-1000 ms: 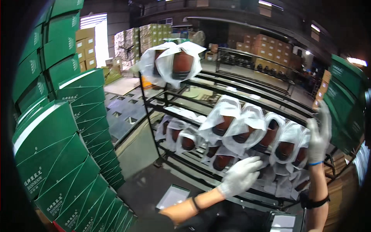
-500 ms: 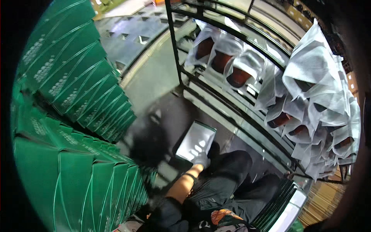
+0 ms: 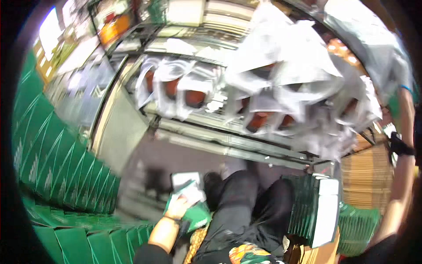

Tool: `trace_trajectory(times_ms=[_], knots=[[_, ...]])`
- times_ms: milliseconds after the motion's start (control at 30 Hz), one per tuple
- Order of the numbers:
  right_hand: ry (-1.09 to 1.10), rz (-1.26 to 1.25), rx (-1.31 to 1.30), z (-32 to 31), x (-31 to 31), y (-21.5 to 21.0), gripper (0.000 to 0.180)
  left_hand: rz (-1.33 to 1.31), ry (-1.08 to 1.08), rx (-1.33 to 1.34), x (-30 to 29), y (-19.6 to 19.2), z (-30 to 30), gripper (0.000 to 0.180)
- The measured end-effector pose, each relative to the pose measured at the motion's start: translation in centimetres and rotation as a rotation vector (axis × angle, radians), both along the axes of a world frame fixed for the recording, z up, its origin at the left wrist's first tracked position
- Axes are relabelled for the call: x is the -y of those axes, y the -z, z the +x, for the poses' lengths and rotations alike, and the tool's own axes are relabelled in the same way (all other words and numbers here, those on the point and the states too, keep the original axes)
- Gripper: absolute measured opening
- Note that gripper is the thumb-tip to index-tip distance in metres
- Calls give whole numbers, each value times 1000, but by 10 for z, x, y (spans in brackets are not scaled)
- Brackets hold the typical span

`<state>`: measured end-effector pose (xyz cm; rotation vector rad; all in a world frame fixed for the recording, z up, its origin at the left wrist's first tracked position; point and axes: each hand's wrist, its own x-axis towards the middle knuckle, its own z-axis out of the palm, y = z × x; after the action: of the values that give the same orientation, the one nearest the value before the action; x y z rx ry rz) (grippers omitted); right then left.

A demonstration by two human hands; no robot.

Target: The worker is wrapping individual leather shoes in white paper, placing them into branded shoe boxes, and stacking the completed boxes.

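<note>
My left hand [image 3: 187,196], in a pale grey glove, is closed on a green box [image 3: 197,216] with a white inside, low in front of my legs. Blur hides its separate fingers. Far out to the right, my raised right arm reaches up; its gloved hand [image 3: 399,72] is smeared by motion beside a pale translucent bag [image 3: 362,24]. Whether it grips that bag cannot be made out. Further white bags [image 3: 303,66] with reddish-brown things inside hang or rest on the rack in front of me.
Stacked green boxes [image 3: 57,136] line my left side. A dark metal rack [image 3: 228,132] crosses ahead. At my right are a white-topped stack [image 3: 325,209], flat brown cardboard [image 3: 362,169] and more green boxes [image 3: 360,224]. Grey floor [image 3: 140,176] lies beyond my left hand.
The view has swung to the right. My right arm has come into sight, raised at the right side. Under my left hand, green box panels now show beside the white inside.
</note>
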<state>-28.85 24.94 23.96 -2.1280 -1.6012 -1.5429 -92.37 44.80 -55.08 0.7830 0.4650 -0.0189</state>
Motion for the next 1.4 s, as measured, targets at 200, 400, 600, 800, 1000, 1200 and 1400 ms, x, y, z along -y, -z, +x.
trace_trajectory(times_ms=[200, 400, 600, 800, 1000, 1200, 1400], knots=[[243, 445, -166, -39, 51, 56, 46, 823, -74, -328, 69, -257, -9, 43], [-441, 758, -655, -125, 227, 100, 27, 1813, 13, 145, 144, -336, 87, 28], [-188, 373, -132, -304, 295, 249, 24, 396, 19, 362, 183, -355, 171, 58], [-560, -247, -684, -319, 270, 258, 42, 408, -166, 109, 172, -343, 213, 31], [-412, -653, -1210, -283, 211, 181, 29, 1930, 296, -268, 218, -323, 240, 59], [-426, -1391, -1291, -284, 70, 232, 33, 1003, 44, -191, 193, -171, 225, 46], [-476, -836, -902, -294, 129, 349, 35, 1938, 543, 27, 193, -255, 217, 39]])
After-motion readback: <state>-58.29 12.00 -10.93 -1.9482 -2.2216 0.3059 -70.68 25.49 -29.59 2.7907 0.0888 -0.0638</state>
